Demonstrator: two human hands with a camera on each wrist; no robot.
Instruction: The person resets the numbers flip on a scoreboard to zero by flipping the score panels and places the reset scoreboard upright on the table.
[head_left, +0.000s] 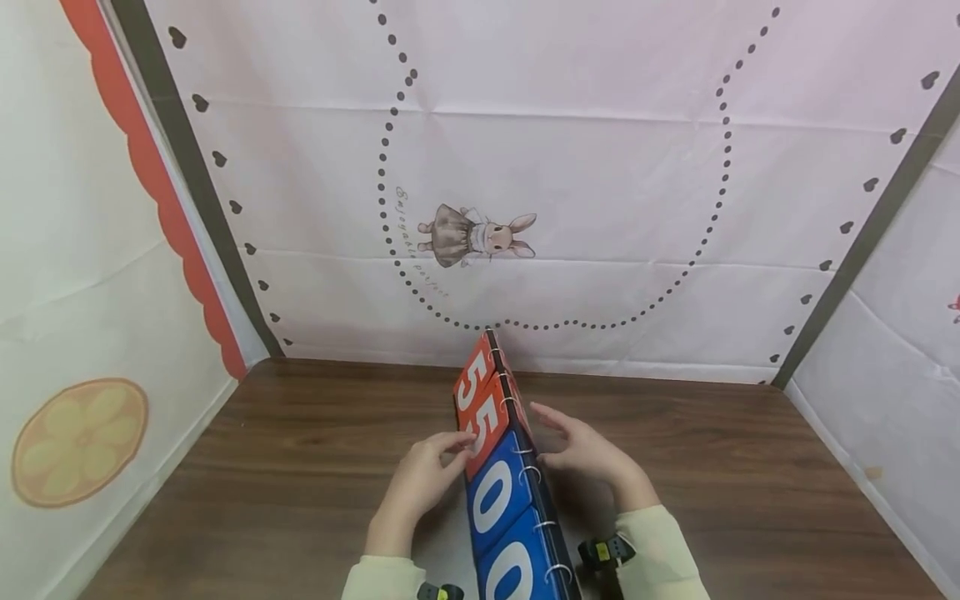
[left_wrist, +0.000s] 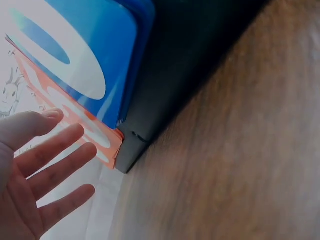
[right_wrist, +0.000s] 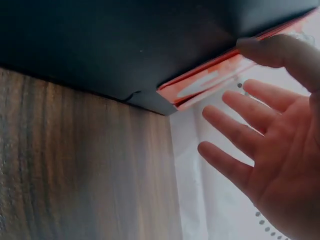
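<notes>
A pale cloth backdrop (head_left: 600,183) rises behind the brown wood-grain worktop (head_left: 322,450). On the worktop, between both hands, stands a long black tent-shaped flip scoreboard (head_left: 517,467), its blue "0" cards (head_left: 495,533) nearer the person, its red "5" cards (head_left: 476,392) farther off. The left hand (head_left: 420,479) and right hand (head_left: 588,458) flank it, fingers spread, gripping nothing; contact cannot be told. Thin pale rings (head_left: 529,473) line its ridge.
</notes>
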